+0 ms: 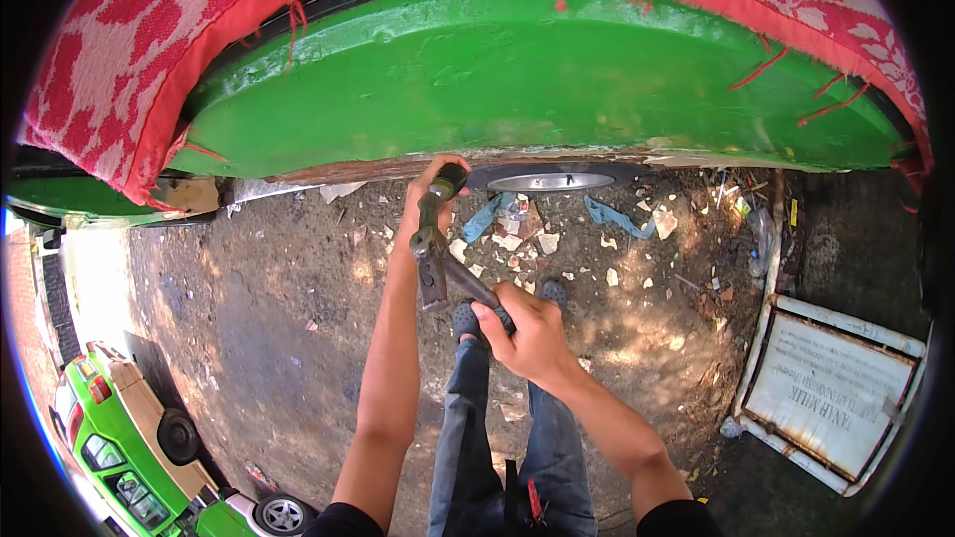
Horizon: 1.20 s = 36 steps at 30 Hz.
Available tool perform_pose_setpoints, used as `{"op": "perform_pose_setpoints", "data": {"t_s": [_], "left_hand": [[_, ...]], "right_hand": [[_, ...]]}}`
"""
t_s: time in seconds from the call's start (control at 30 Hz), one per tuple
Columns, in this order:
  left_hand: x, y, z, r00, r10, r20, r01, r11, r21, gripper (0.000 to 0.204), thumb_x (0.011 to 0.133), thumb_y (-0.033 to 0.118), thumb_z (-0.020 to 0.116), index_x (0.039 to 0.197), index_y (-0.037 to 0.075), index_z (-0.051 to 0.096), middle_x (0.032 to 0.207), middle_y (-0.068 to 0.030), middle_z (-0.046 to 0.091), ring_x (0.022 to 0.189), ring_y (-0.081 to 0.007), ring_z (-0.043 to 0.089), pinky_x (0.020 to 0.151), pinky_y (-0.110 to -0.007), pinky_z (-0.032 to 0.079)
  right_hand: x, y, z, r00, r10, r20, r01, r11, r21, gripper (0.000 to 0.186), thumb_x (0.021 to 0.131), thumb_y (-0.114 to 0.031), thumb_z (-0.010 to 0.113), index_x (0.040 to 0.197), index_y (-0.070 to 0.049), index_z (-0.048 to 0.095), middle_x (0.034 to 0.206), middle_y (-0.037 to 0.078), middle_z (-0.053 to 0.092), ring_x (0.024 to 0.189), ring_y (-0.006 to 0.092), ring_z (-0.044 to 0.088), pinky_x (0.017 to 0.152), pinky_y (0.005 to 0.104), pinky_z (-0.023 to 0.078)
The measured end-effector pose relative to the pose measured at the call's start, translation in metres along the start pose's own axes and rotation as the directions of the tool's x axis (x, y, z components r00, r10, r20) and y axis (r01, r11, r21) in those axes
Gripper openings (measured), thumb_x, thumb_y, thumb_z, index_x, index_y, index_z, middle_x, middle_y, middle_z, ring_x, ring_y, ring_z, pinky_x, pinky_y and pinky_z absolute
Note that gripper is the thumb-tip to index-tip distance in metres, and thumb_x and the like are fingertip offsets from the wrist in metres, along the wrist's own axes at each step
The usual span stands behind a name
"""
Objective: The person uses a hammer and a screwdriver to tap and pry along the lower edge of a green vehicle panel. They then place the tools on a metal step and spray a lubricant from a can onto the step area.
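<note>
My right hand (532, 333) is wrapped round the handle of a metal hammer (431, 268), whose head sits over my left forearm. Just beyond it, my left hand (430, 189) is closed round a tool with a dark, rounded end (450, 179); its far part is hidden, so I cannot tell its kind. In the picture the hammer head's upper end overlaps that tool; whether they touch I cannot tell. Both sit by the lower edge of a green car body panel (537, 80), where a rough brown strip shows.
A red-and-white patterned cloth (129, 30) covers the car's top. Below lies a wheel (552, 181) amid broken flakes and blue scraps (617, 219) on dirt ground. A rusty-framed white sign (836, 388) lies at right; another green car (119, 457) stands at lower left.
</note>
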State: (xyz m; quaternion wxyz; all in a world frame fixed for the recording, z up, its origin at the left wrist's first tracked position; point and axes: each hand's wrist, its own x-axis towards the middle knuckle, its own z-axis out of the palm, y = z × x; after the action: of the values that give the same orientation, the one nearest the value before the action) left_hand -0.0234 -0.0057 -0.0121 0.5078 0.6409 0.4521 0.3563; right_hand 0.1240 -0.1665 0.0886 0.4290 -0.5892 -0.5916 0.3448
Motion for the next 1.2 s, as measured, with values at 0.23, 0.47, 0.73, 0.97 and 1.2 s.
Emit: {"op": "perform_pose_setpoints", "data": {"t_s": [0.23,0.47,0.73,0.97,1.2], "left_hand": [[-0.003,-0.004,-0.001,1.0,-0.022,-0.022,0.023,1.0,0.014,0.059,0.072,-0.025,0.038,0.112,0.01,0.06,0.102,-0.0113,0.065,0.088,-0.0178,0.072,0.072,-0.027,0.05],[-0.003,-0.015,0.001,0.991,0.127,0.039,-0.13,0.988,0.082,0.041,0.077,-0.013,0.05,0.109,0.011,0.061,0.092,-0.0065,0.065,0.081,-0.0143,0.064,0.071,-0.026,0.048],[-0.025,-0.013,0.015,0.992,0.03,-0.122,-0.037,0.998,-0.055,0.032,0.083,-0.008,0.055,0.109,0.009,0.062,0.106,-0.0041,0.063,0.089,-0.0141,0.06,0.078,-0.027,0.051],[-0.012,0.007,0.003,0.998,0.038,-0.056,-0.042,0.997,-0.064,0.043,0.073,-0.015,0.055,0.11,0.008,0.061,0.104,-0.0057,0.062,0.09,-0.0155,0.062,0.08,-0.029,0.051],[-0.014,0.002,0.003,0.999,-0.023,-0.028,0.022,0.999,-0.041,0.046,0.072,-0.014,0.054,0.111,0.01,0.062,0.104,-0.0058,0.062,0.089,-0.0153,0.065,0.074,-0.028,0.049]], "right_hand": [[-0.004,0.003,0.011,0.998,0.067,0.006,-0.067,0.998,0.021,0.024,0.096,-0.025,0.068,0.089,-0.004,0.061,0.065,0.012,0.061,0.046,0.0298,0.056,0.045,0.04,0.044],[0.0,0.019,0.014,0.985,0.152,0.081,-0.142,0.983,-0.117,0.026,0.098,-0.026,0.066,0.09,-0.003,0.058,0.064,0.013,0.062,0.048,0.0298,0.06,0.045,0.0401,0.044],[-0.018,0.012,0.008,0.991,0.127,0.043,-0.128,0.992,0.0,0.025,0.097,-0.024,0.067,0.088,-0.002,0.059,0.066,0.014,0.063,0.047,0.0283,0.06,0.045,0.0386,0.044],[-0.021,0.001,0.009,0.988,0.149,0.044,-0.151,0.987,0.052,0.026,0.098,-0.023,0.067,0.086,-0.001,0.058,0.066,0.015,0.061,0.05,0.0291,0.059,0.047,0.0392,0.044],[-0.02,-0.004,0.01,0.992,0.124,-0.004,-0.123,0.987,0.1,0.025,0.098,-0.018,0.066,0.084,0.0,0.058,0.061,0.014,0.054,0.047,0.0236,0.05,0.049,0.0361,0.04]]}}
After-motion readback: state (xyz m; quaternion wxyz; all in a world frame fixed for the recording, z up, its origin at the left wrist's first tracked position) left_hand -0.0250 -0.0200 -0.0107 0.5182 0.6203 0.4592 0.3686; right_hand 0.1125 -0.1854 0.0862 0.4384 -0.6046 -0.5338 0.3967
